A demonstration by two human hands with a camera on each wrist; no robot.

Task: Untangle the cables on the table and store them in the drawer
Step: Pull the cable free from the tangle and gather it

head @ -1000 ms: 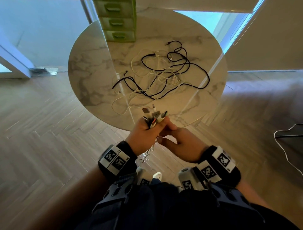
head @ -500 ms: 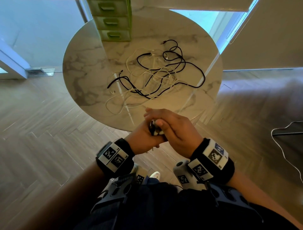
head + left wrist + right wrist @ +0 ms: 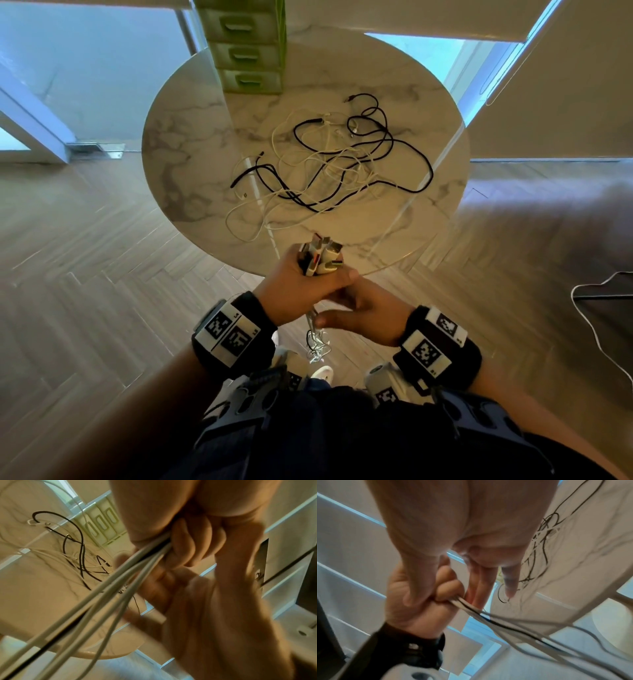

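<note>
A bundle of white and black cables stands up out of my left hand, its plugs fanned above the fist. Its strands hang below, over the floor. In the left wrist view my curled fingers grip these strands. My right hand lies just under the left fist. The right wrist view shows its fingers straight beside the strands. A tangle of black and white cables lies on the round marble table. The green drawer unit stands at the far edge, its drawers closed.
Both hands are off the table, just past its near edge, above the wooden floor. A white cord and a dark object lie on the floor at the right. Glass doors and a wall stand behind the table.
Half a second ago my right hand covered the plug ends on top of the left fist. It has dropped below the fist, and the plugs show again.
</note>
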